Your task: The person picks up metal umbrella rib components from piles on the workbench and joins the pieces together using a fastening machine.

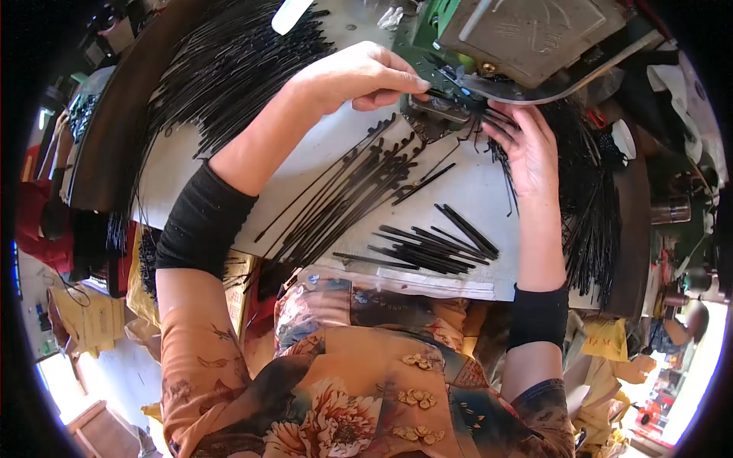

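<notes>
My left hand (365, 76) is closed in a pinch on a thin black strip (438, 93) at the green machine (430, 34). Opposite it, my right hand (527, 149) has its fingers curled around a dark strip end (500, 117) beside the machine's working point. Exactly how the strips meet there is blurred and partly hidden. Below my hands lie long thin black strips (347, 191) with small looped or knobbed ends, fanned across the pale tabletop (477, 179). Nearer my body is a loose pile of short black rods (435, 249).
A large heap of long black strips (237, 69) covers the upper left of the table. Another dark bundle (595, 221) hangs over the right side. The machine's grey metal housing (534, 34) and curved bar overhang my right hand. A white cup (624, 140) stands far right.
</notes>
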`<state>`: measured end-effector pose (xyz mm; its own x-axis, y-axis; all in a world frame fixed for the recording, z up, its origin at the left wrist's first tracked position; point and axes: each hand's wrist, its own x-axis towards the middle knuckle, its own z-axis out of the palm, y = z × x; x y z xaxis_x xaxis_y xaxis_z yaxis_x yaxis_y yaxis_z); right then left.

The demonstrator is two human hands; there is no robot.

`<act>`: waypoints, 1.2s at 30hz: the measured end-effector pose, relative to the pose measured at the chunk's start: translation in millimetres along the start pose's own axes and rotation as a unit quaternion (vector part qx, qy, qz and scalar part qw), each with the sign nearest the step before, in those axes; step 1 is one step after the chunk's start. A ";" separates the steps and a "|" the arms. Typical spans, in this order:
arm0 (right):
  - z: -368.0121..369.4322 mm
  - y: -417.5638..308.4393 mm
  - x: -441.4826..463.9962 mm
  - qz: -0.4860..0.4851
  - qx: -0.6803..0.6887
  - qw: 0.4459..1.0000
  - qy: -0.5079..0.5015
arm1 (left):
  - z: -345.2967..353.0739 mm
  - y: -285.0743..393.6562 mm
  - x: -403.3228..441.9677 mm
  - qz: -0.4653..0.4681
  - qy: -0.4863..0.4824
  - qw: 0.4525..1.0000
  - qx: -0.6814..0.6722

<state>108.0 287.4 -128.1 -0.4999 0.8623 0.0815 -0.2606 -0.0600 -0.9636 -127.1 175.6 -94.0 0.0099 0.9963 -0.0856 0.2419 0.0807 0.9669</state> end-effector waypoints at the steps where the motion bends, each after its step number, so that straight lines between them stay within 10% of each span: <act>1: -1.1 -1.5 0.6 -0.020 -0.076 0.997 0.012 | -0.9 1.0 -2.1 0.008 -0.018 0.999 0.026; 8: 43.3 -5.7 -34.9 -0.143 -0.425 0.874 -0.188 | 16.4 -6.8 -10.1 -0.038 -0.098 0.992 0.066; 17: 29.8 -12.3 -28.0 -0.047 -0.350 0.921 -0.167 | -3.2 -25.4 -25.1 -0.035 -0.002 0.942 0.335; 36: 39.6 -15.9 -36.6 0.161 -0.253 0.918 -0.260 | -7.2 -18.9 -20.5 0.034 0.027 0.947 0.320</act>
<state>97.7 236.9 -105.7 -0.8447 0.4760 -0.2447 0.3212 0.0853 -0.9431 -138.8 153.9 -108.8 0.0009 1.0000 0.0004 0.7802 -0.0009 0.6255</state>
